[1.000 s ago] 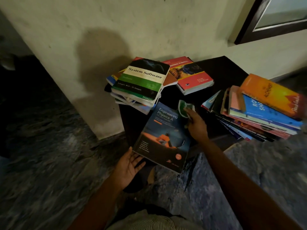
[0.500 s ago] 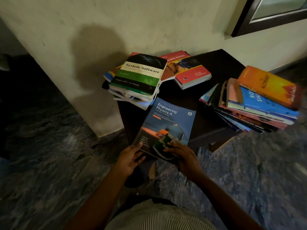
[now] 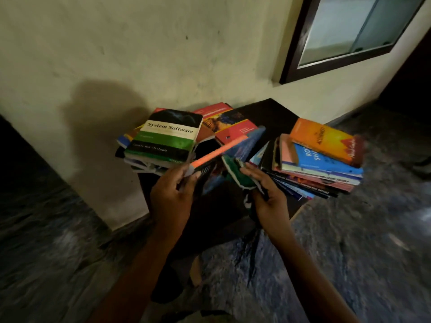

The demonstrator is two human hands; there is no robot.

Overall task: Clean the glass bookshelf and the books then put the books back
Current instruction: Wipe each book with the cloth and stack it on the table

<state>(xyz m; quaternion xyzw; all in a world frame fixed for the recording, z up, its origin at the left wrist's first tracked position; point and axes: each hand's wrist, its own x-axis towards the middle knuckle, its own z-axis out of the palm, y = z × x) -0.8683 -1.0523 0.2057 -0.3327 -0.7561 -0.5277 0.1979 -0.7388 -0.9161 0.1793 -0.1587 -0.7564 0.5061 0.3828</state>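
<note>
One dark worktop point(image 3: 272, 113) bears two stacks of paperback books, the eleven-o'clock stack point(image 3: 163, 141) and the two-o'clock stack point(image 3: 321, 164), each too overlapped to count through, plus one single red book point(image 3: 235, 130) at twelve o'clock. Two hands, the left hand point(image 3: 171, 199) and the right hand point(image 3: 271, 198), hold one blue book with an orange spine point(image 3: 219, 151) and one green-and-white cloth point(image 3: 235, 171). One dark-framed glass pane point(image 3: 345, 26) sits at one o'clock.

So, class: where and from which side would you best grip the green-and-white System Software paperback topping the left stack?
Grip the green-and-white System Software paperback by its near edge, from the person's side: it lies cover-up, topmost, with that edge exposed, so a pinch across its thickness should hold.
</note>
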